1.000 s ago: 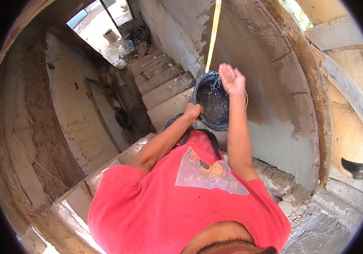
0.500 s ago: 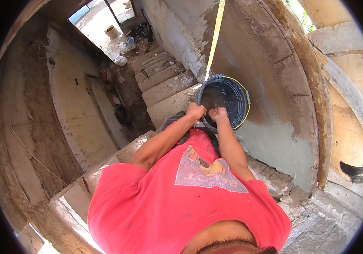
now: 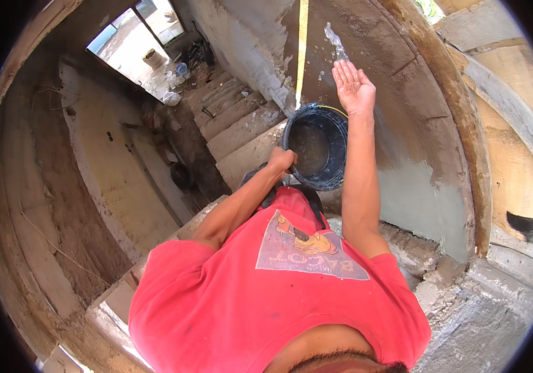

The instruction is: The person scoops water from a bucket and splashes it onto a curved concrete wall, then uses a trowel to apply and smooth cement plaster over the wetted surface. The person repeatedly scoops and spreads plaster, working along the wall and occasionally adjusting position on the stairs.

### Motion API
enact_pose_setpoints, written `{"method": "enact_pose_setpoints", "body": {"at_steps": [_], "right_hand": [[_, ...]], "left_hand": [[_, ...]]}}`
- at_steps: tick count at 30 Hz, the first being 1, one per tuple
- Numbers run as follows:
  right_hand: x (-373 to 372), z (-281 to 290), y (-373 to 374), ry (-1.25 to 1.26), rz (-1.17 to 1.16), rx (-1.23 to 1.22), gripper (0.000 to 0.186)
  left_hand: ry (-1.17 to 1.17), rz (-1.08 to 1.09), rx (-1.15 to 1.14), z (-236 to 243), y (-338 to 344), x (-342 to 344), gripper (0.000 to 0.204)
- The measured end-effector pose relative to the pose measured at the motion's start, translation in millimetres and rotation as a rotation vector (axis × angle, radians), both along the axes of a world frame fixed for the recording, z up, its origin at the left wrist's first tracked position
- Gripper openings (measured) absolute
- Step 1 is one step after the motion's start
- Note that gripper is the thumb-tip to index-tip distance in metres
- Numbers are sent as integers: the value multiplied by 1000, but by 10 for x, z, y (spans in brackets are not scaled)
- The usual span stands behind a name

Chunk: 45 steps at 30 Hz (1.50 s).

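Note:
A black bucket (image 3: 314,149) with greyish water in its bottom stands tilted in front of me. My left hand (image 3: 284,160) is closed on its near left rim. Raised past the bucket's right side, my right hand (image 3: 355,89) is open, palm up, with its fingers stretched out and nothing in it. Just beyond those fingers, a splash of water (image 3: 335,40) flies in front of the brown, wet-looking wall (image 3: 397,118). The lower part of that wall carries a smooth grey coat.
Concrete stairs (image 3: 241,124) with rubble on them descend at the far left toward a bright doorway (image 3: 136,53). A yellow strip (image 3: 302,50) runs down the wall to the bucket. Wooden planks (image 3: 515,124) stand at the right, and a rough ledge (image 3: 490,311) lies at lower right.
My right hand has come out of the bucket and swung up and right, opening toward the wall. Water now flies from it. My left hand keeps its grip on the rim.

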State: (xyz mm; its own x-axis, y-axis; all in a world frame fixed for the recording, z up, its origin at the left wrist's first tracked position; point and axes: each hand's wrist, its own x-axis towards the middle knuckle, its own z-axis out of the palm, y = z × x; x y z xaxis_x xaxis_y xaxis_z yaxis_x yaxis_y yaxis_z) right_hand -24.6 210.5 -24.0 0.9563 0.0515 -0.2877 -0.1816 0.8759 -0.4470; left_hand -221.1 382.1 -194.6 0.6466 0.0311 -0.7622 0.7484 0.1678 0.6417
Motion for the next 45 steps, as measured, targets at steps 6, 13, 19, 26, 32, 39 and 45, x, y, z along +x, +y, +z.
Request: {"method": "enact_pose_setpoints", "body": {"at_steps": [6, 13, 19, 26, 32, 39, 45], "right_hand": [[-749, -1167, -74, 491, -41, -321, 46], [-1741, -2543, -216, 1111, -56, -472, 49], [-1370, -1655, -37, 832, -50, -64, 50], [-2, 425, -128, -25, -67, -140, 52], [-737, -809, -164, 413, -95, -416, 42], [-1713, -2756, -311, 1161, -103, -477, 41], [-1304, -1869, -72, 849, -39, -107, 46]], "left_hand": [[11, 11, 16, 133, 40, 20, 20], [14, -61, 141, 208, -18, -54, 23], [69, -64, 26, 246, -25, -41, 26], [14, -71, 19, 60, -95, -30, 20], [13, -62, 10, 80, -74, 22, 19], [-44, -160, 85, 249, -69, 10, 10], [8, -125, 71, 134, -65, 62, 18]]}}
